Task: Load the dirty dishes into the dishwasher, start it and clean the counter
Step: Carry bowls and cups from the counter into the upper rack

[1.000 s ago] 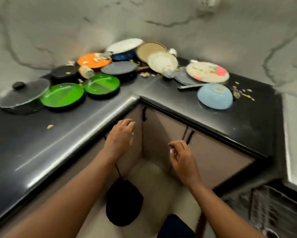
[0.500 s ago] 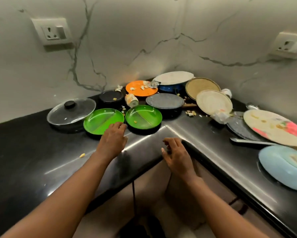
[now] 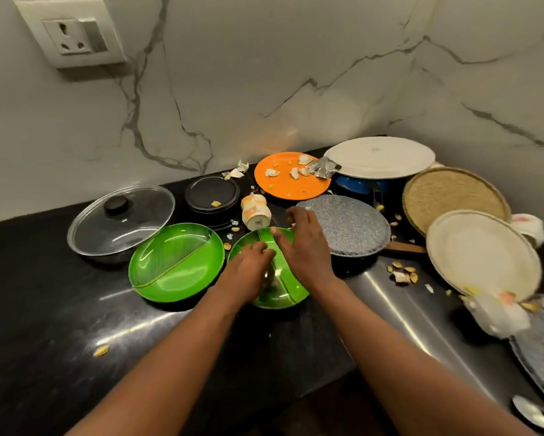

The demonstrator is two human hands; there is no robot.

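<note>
Both hands [image 3: 277, 256] over green divided plate [image 3: 280, 291], dirty dishes [image 3: 377, 157] around

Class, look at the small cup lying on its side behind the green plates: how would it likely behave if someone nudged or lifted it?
The small cup lies tipped over on the black counter, so a nudge would probably roll it. It looks like glazed ceramic, so likely fragile and somewhat slippery. Being small, it should lift easily with one hand.

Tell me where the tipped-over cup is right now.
In the head view the cup lies on its side left of centre, just behind the green plate under both hands, between the black lidded pot and the orange plate.
</note>
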